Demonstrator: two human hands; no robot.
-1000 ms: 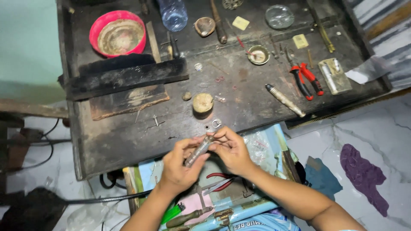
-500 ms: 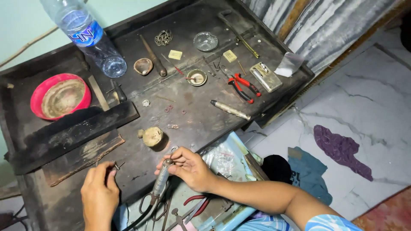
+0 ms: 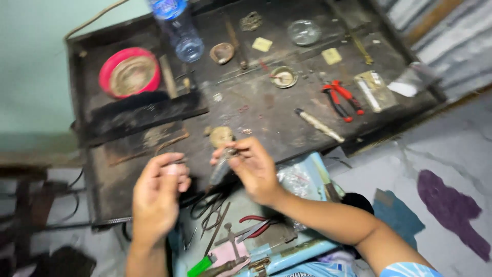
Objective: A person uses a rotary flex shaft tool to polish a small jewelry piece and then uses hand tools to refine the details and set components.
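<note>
My right hand grips a small grey metal tool, held tilted over the near edge of the dark workbench. My left hand hovers just to its left with the fingers curled, pinching something too small and blurred to make out. Below both hands a light blue tray holds several pliers, scissors and a green lighter. A small round tan lump lies on the bench just beyond the tool.
On the bench stand a red bowl, a clear plastic bottle, small dishes, a glass lid, red-handled pliers and a pale-handled tool. A purple cloth lies on the marble floor at right.
The view has swung so the bench sits straighter. My hands, apart half a second ago, have drawn closer together, the right hand still holding the grey tool.
</note>
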